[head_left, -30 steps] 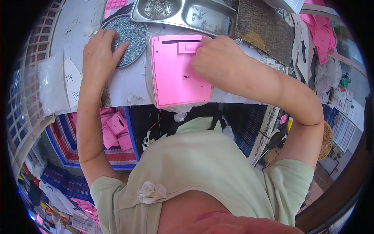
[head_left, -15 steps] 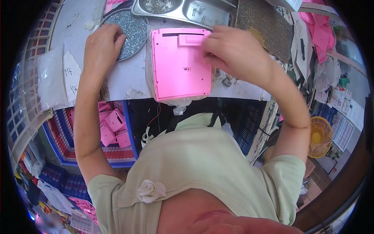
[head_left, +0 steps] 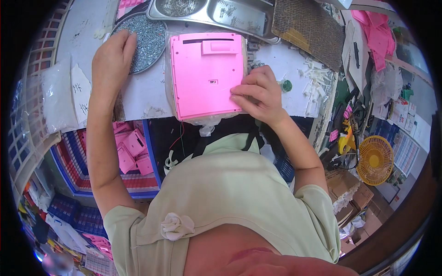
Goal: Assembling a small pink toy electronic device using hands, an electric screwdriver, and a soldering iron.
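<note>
- Resting at the right edge of the pink case [head_left: 198, 69], the right hand [head_left: 259, 94] bends thumb and forefinger close together; I can't tell if they pinch anything.
- The left hand [head_left: 112, 60] curls over a round dish [head_left: 149, 67] of small metal pieces [head_left: 149, 43], its grip hidden.
- Between both hands, the case lies on the bench [head_left: 147, 99], upper face apparently whole; how many holes are filled or left isn't clear.
- Nearer the body than the left hand, more pink parts [head_left: 133, 142] lie piled.

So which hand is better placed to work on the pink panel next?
Likely the right hand, at the right side of the pink panel; the left hand is at the round dish.
</note>
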A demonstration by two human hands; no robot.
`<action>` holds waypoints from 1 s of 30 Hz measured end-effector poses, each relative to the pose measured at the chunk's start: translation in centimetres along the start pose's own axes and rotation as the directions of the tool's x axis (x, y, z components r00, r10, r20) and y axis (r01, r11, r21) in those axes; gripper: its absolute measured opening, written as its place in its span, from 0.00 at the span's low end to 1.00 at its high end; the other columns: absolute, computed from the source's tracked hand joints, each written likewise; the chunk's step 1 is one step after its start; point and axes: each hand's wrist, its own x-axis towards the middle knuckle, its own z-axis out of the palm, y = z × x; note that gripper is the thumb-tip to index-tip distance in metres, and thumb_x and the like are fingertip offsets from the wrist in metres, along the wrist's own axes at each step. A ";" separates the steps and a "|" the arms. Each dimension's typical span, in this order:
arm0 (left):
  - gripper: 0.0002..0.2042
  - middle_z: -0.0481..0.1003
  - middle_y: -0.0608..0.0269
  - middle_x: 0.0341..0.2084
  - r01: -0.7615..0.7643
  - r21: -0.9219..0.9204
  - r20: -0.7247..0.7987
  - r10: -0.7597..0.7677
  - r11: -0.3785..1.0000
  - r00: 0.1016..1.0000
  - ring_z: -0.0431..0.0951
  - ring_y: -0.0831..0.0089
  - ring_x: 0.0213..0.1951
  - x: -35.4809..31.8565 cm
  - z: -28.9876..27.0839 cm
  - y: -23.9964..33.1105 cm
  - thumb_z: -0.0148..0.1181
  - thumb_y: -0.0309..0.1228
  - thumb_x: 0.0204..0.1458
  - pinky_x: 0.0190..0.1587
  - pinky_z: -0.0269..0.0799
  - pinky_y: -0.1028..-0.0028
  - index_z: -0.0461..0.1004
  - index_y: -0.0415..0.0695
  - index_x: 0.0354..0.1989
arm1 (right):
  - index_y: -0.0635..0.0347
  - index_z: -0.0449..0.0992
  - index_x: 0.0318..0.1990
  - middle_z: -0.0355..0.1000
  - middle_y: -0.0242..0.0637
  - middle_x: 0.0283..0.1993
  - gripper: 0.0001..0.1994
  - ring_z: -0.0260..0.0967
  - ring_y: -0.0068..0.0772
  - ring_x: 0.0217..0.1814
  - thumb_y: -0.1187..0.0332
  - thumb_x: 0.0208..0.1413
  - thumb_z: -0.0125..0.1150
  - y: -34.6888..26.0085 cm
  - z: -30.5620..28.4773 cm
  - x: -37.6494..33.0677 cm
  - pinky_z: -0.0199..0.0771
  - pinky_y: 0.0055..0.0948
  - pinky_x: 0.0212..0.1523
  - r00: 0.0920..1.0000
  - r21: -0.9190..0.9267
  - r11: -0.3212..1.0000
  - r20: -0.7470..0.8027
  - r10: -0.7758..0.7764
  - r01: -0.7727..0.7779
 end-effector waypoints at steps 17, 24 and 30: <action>0.11 0.77 0.59 0.25 -0.160 -0.629 0.373 0.476 0.761 0.796 0.77 0.66 0.26 -6.7 -2.6 11.4 0.74 0.23 0.42 0.29 0.71 0.72 0.75 0.41 0.27 | 0.63 0.73 0.57 0.75 0.34 0.39 0.21 0.74 0.25 0.40 0.63 0.60 0.66 1.8 -12.3 19.7 0.75 0.27 0.43 0.987 0.602 0.785 0.134 0.087 -0.151; 0.14 0.77 0.63 0.28 -0.433 -0.597 -0.041 0.513 0.675 0.857 0.79 0.63 0.29 -7.4 1.3 12.6 0.75 0.28 0.45 0.31 0.76 0.68 0.75 0.42 0.36 | 0.49 0.66 0.56 0.67 0.26 0.21 0.20 0.65 0.24 0.20 0.61 0.59 0.64 -6.0 -5.7 10.3 0.71 0.27 0.26 0.989 0.931 0.332 0.133 0.069 -0.149; 0.16 0.77 0.63 0.28 -0.507 -0.558 -0.105 0.550 0.657 0.828 0.79 0.64 0.28 -7.4 1.1 12.2 0.76 0.30 0.43 0.28 0.75 0.68 0.74 0.43 0.37 | 0.49 0.67 0.49 0.67 0.24 0.19 0.15 0.63 0.22 0.16 0.64 0.60 0.66 -8.3 -4.7 9.4 0.67 0.26 0.20 0.995 0.969 0.231 0.081 0.063 -0.093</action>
